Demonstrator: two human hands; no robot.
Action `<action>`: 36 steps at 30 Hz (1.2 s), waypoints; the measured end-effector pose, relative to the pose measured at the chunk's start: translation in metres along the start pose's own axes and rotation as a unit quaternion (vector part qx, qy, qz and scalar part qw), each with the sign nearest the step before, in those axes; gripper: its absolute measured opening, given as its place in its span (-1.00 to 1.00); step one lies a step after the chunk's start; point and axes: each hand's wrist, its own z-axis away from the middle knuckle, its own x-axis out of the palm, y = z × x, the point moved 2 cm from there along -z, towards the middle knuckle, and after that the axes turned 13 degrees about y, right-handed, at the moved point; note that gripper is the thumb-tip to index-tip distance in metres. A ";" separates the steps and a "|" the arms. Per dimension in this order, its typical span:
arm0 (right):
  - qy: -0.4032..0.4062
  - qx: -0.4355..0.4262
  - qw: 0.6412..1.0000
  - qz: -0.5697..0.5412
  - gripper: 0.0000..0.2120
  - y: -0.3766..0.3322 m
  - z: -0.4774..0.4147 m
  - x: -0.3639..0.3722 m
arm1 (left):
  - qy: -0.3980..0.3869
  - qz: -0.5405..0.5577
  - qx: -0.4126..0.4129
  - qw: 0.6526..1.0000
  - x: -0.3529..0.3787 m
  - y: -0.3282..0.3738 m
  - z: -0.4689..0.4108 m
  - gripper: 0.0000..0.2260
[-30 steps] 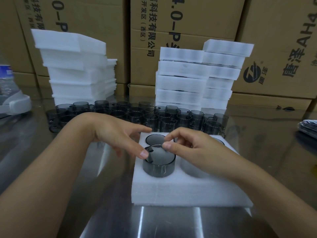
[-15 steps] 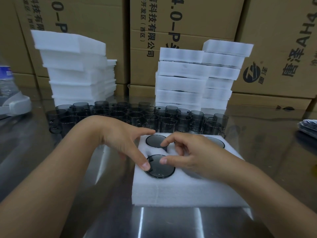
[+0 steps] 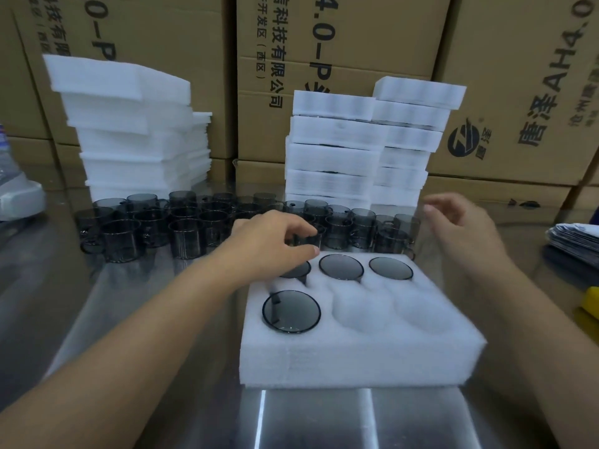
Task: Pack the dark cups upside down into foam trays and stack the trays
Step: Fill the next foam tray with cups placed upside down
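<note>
A white foam tray (image 3: 356,358) with six round pockets lies on a shiny metal worktop (image 3: 324,419), close to the viewer. Four pockets hold dark, smoky see-through cups set upside down, their flat round bases level with the foam. The front-left cup (image 3: 291,311) sits alone in the near row. The back-middle cup (image 3: 341,266) and back-right cup (image 3: 390,268) sit in the far row, with the back-left cup (image 3: 296,271) partly hidden under a hand. The other two near pockets show only white foam.

The left hand (image 3: 275,244) reaches over the tray's back-left corner. Its fingers and thumb curl round a loose dark cup (image 3: 308,239) standing upright just behind the tray. The right hand (image 3: 460,231), blurred, hovers above the worktop past the tray's back-right corner, fingers loosely bent and apart, holding nothing.

Behind the tray, a crowd of upright dark cups (image 3: 181,228) with handles stands in rows across the worktop. Beyond them rise a left stack of white foam trays (image 3: 129,134) and a right double stack of white foam trays (image 3: 334,150). Brown cardboard boxes (image 3: 356,43) with black lettering fill the background.
</note>
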 end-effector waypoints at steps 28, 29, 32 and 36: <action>0.029 0.120 0.989 -0.084 -0.88 0.020 -0.001 0.021 | -0.007 0.043 0.131 0.990 0.016 0.015 0.012 -0.85; 0.029 0.120 0.985 -0.120 -0.91 0.014 -0.001 0.021 | 0.002 0.077 0.116 0.990 0.015 0.015 0.012 -0.86; 0.014 0.126 0.963 -0.240 -0.92 -0.009 0.007 0.020 | 0.031 0.192 0.061 0.979 0.010 0.018 0.011 -0.85; -0.047 0.094 0.945 -0.311 -0.87 -0.043 0.022 0.015 | 0.082 0.336 -0.047 0.937 0.005 0.023 0.006 -0.81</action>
